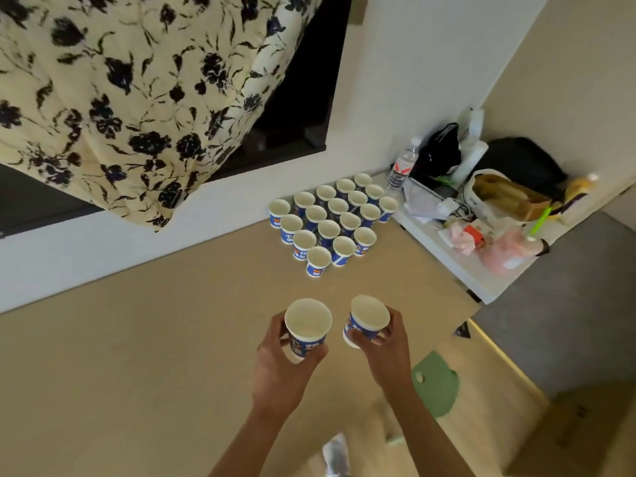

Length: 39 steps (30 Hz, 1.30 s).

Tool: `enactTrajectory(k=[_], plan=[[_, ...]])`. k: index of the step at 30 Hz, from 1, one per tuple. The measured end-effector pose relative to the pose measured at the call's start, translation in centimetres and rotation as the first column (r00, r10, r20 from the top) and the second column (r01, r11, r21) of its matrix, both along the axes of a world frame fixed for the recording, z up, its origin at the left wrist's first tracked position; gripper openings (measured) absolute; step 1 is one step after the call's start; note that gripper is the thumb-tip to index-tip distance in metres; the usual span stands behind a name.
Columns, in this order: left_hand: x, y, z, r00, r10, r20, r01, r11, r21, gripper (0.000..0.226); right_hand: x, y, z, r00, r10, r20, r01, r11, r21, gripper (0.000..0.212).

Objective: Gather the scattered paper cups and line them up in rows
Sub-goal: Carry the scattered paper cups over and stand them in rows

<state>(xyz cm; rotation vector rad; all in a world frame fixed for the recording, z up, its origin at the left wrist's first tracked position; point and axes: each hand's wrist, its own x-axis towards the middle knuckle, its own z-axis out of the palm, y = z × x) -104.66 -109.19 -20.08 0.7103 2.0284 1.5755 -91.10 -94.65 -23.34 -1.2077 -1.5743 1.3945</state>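
Note:
Several blue-and-white paper cups [332, 220] stand upright in tidy diagonal rows on the beige table [155, 339], close to the white wall. Nearer to me, my left hand [280, 370] grips one such paper cup [307, 327], held upright above the table. My right hand [387, 352] holds another paper cup [367, 320], tilted slightly leftward. Both held cups are empty and sit side by side a short way in front of the rows.
A white side table [457, 266] to the right is cluttered with a water bottle [402, 168], bags and wrappers. A floral curtain [137, 91] hangs at upper left. A green stool [435, 383] stands on the floor below right.

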Motion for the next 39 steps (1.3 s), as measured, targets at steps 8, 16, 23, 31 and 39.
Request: enactTrajectory(k=[8, 16, 23, 31, 39], plan=[[1.3, 9.5, -0.5, 0.999, 0.04, 0.015, -0.04, 0.999, -0.035, 0.065, 0.0, 14.7, -1.6, 0.999, -0.043, 0.008, 0.043, 0.999, 0.0, 0.064], [4.6, 22.1, -1.0, 0.99, 0.137, 0.016, -0.134, 0.982, -0.132, 0.061, -1.5, 30.6, -5.5, 0.988, 0.076, 0.138, -0.074, 0.997, -0.027, 0.066], [6.4, 28.2, -1.5, 0.982, 0.187, 0.016, -0.18, 0.964, -0.196, 0.067, -4.1, 38.6, -9.9, 0.942, 0.235, 0.239, -0.236, 0.972, -0.023, 0.06], [7.1, 28.9, -1.5, 0.965, 0.262, -0.013, -0.257, 0.933, -0.253, 0.066, -7.8, 42.2, -12.9, 0.923, 0.298, 0.245, -0.31, 0.951, 0.011, 0.066], [7.3, 28.3, -1.9, 0.958, 0.279, -0.072, -0.287, 0.909, -0.301, 0.065, -8.7, 42.8, -14.5, 0.924, 0.298, 0.24, -0.306, 0.952, -0.007, 0.065]])
